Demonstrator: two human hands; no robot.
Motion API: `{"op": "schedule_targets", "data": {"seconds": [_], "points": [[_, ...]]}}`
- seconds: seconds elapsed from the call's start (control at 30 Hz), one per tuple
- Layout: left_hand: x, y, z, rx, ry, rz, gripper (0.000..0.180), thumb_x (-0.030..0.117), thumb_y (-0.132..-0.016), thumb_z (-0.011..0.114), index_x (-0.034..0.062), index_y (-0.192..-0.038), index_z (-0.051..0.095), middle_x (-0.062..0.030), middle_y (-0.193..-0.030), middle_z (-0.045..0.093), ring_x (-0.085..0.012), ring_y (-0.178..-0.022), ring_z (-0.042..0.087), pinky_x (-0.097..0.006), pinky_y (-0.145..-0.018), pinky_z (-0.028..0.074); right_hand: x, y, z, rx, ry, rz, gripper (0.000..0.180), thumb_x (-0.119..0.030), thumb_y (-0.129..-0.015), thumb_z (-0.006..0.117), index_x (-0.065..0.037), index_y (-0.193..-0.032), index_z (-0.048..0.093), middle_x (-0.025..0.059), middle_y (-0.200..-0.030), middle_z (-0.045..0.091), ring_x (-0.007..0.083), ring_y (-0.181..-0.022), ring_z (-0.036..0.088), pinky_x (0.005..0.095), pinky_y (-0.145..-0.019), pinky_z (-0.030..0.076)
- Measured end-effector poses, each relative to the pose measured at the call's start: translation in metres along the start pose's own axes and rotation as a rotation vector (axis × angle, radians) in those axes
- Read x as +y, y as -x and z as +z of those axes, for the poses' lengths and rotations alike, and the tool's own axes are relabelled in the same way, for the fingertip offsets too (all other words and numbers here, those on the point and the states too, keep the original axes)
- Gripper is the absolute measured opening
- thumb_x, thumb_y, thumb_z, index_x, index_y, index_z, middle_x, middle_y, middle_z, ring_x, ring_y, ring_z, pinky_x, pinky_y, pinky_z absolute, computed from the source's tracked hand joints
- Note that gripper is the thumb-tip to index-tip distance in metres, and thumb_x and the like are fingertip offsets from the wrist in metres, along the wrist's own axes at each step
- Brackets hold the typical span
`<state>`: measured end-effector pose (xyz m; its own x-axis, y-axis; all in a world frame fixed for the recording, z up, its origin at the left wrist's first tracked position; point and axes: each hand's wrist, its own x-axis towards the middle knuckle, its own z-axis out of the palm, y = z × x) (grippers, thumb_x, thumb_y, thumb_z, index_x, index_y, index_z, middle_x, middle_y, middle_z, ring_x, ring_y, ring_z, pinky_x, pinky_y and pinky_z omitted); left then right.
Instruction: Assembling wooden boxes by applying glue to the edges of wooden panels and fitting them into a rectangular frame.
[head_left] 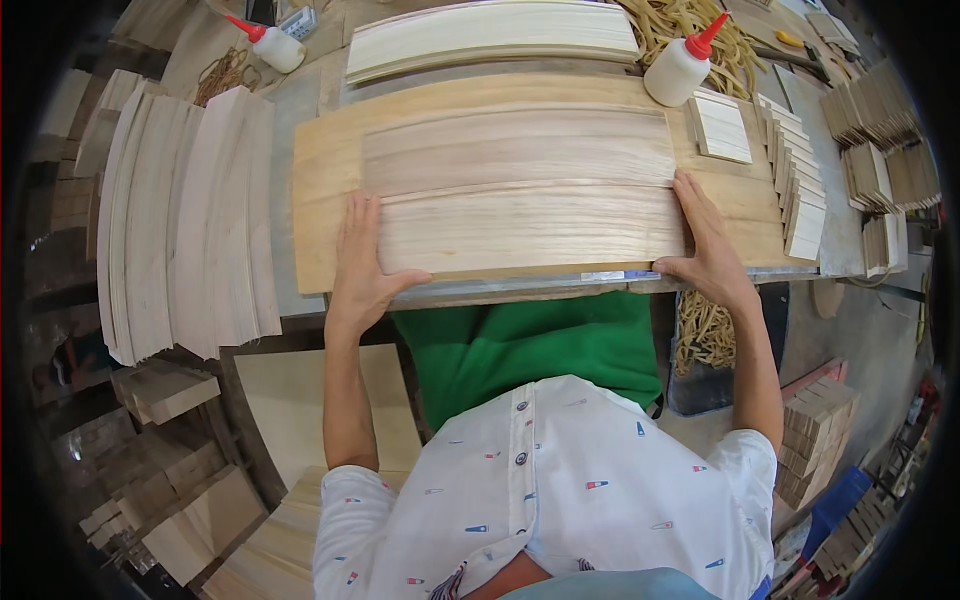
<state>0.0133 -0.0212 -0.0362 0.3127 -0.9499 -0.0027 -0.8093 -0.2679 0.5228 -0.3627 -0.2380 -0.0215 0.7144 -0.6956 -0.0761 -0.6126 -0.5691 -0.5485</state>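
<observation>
Two thin pale wooden slats lie side by side along their long edges on a yellowish base board (325, 150). The far slat (520, 148) is slightly darker; the near slat (525, 230) is lighter with wavy grain. My left hand (362, 265) lies at the near slat's left end, fingers stretched forward together and thumb spread along the front edge. At the opposite end, my right hand (708, 240) rests against the slat, its fingers pointing forward and thumb at the near corner. Both hands are open, touching the slat ends.
Stacked boards (225, 220) stand at the left; more long slats (490, 40) lie at the back. White glue bottles with red nozzles stand at back left (278, 48) and right (680, 72). Small wooden pieces (795, 180) line the right. Rubber bands (690, 30) heap behind.
</observation>
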Motion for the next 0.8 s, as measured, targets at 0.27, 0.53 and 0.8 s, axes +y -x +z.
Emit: {"op": "schedule_targets", "data": {"seconds": [0.27, 0.53, 0.8], "points": [[0.008, 0.001, 0.002, 0.033, 0.039, -0.027, 0.11, 0.025, -0.056, 0.089, -0.0015, -0.145, 0.03, -0.0236, -0.153, 0.024, -0.0373, -0.144, 0.02, -0.042, -0.117, 0.02, 0.005, -0.004, -0.006, 0.006, -0.009, -0.022, 0.106, -0.02, -0.058, 0.086, 0.0, -0.146, 0.03, 0.0188, -0.152, 0.03, 0.032, -0.144, 0.023, 0.0401, -0.118, 0.022], [0.006, 0.003, 0.002, 0.061, 0.026, -0.006, 0.11, 0.024, -0.055, 0.089, -0.0027, -0.144, 0.031, -0.024, -0.153, 0.026, -0.0376, -0.143, 0.021, -0.043, -0.117, 0.021, 0.016, -0.023, -0.024, 0.226, -0.229, 0.025, 0.091, -0.027, -0.073, 0.08, 0.001, -0.145, 0.032, 0.0202, -0.148, 0.037, 0.0311, -0.14, 0.033, 0.0387, -0.115, 0.026], [0.005, 0.004, 0.003, 0.104, 0.0, 0.033, 0.113, 0.025, -0.053, 0.089, -0.0026, -0.145, 0.029, -0.0241, -0.153, 0.026, -0.0381, -0.143, 0.022, -0.043, -0.117, 0.021, 0.047, -0.137, -0.038, 0.512, -0.255, 0.193, 0.074, -0.025, -0.071, 0.082, 0.006, -0.128, 0.048, 0.0258, -0.125, 0.057, 0.0342, -0.119, 0.055, 0.0405, -0.1, 0.042]]}}
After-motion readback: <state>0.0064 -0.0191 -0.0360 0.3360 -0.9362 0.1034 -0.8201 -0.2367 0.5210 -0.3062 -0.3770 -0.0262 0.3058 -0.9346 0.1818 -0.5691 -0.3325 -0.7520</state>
